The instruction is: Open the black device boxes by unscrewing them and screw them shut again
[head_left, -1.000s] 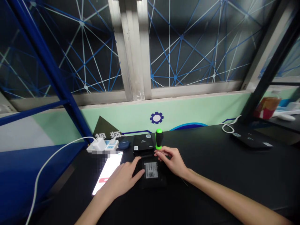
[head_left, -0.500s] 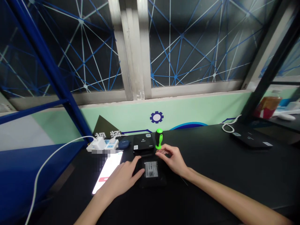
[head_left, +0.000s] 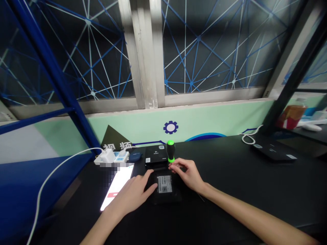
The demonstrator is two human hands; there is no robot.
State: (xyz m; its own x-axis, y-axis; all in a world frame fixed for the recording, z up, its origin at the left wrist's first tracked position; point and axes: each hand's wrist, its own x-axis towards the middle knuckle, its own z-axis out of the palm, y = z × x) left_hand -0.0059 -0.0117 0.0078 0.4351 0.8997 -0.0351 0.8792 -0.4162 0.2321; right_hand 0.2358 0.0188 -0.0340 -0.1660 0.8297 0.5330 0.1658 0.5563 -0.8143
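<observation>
A flat black box with a white printed label (head_left: 165, 184) lies on the dark table in front of me. My left hand (head_left: 139, 190) rests at its left side, thumb and forefinger apart, touching its edge. Above the far right part of the box stands a green and black screwdriver (head_left: 171, 151), nearly upright. The fingers of my right hand (head_left: 187, 173) pinch it low, just below the handle. The screwdriver's tip is hidden by my fingers and the dark surface.
Behind the labelled box sits another black box (head_left: 156, 154). A lit phone (head_left: 118, 185) lies left, partly under my left forearm. Beyond it are a white power strip (head_left: 121, 158) and a dark blue case (head_left: 135, 157). Another black device (head_left: 274, 149) lies far right by a white cable (head_left: 248, 139).
The screwdriver's handle has turned in my right fingers and leans slightly further left. My left hand and the labelled box have stayed in place.
</observation>
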